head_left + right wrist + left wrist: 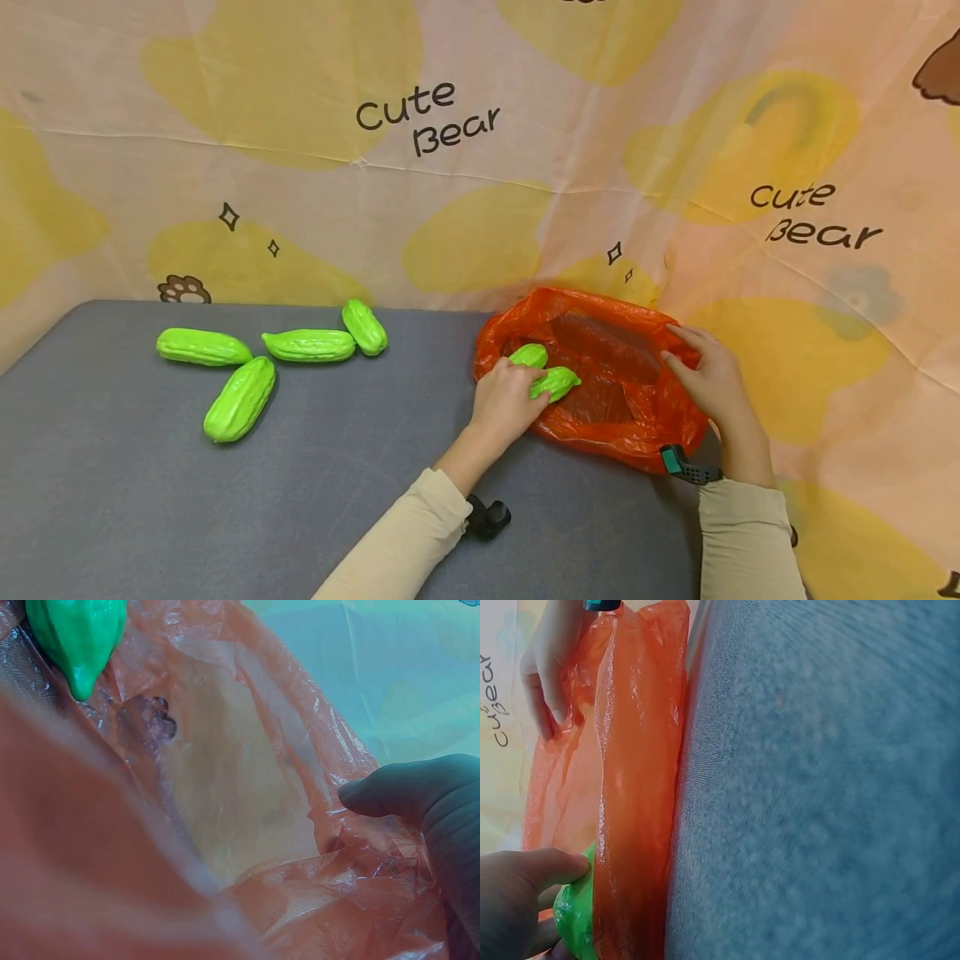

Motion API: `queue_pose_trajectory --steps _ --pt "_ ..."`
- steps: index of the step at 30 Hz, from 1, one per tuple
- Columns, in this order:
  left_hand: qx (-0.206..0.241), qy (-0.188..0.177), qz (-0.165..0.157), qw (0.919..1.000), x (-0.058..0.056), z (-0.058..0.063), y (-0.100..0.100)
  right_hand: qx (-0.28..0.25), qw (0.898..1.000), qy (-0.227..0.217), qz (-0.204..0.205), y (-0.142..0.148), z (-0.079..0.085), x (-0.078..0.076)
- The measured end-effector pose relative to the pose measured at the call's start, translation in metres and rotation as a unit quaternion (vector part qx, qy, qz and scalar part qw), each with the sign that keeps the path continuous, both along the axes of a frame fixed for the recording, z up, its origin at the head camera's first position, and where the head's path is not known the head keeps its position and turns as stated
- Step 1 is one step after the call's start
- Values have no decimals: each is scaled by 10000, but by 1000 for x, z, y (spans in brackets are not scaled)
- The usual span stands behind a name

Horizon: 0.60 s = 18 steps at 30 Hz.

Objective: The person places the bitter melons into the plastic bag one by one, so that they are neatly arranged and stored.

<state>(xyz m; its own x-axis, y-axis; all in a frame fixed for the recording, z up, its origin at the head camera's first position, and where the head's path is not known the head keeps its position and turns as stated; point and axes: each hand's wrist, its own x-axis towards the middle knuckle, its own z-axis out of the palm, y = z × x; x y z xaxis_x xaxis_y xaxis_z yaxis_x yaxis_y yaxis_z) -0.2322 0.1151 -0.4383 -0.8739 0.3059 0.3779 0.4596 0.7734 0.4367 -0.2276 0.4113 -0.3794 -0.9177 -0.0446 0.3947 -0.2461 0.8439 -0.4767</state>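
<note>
An open orange-red plastic bag (pixel 600 442) lies spread on the table at the right. At its left side my left hand (pixel 504 402) reaches over the rim and grips a bright green, ridged bitter melon (pixel 557 384) inside the mouth. Just behind it in the bag is a second bitter melon (pixel 529 356), partly hidden by the fingers. The thumb presses the held bitter melon (pixel 574 915) in the left wrist view. My right hand (pixel 712 375) holds the bag's right edge, its thumb (pixel 382 793) lying on the plastic in the right wrist view.
Several more bitter melons lie on the grey table (pixel 337 483) at the left, including one front bitter melon (pixel 240 400) and one rear bitter melon (pixel 364 327). A patterned cloth (pixel 300 167) rises behind the table and along the right side, close to the bag.
</note>
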Motion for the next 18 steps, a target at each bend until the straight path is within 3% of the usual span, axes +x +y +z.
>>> queue_pose_trajectory --steps 11,18 --pt "-505 128 -32 9986 -1 3 -1 22 9998 -172 -59 -1 2 1" --pt "-265 170 5 9995 -3 7 -6 6 10000 -92 -10 0 0 0"
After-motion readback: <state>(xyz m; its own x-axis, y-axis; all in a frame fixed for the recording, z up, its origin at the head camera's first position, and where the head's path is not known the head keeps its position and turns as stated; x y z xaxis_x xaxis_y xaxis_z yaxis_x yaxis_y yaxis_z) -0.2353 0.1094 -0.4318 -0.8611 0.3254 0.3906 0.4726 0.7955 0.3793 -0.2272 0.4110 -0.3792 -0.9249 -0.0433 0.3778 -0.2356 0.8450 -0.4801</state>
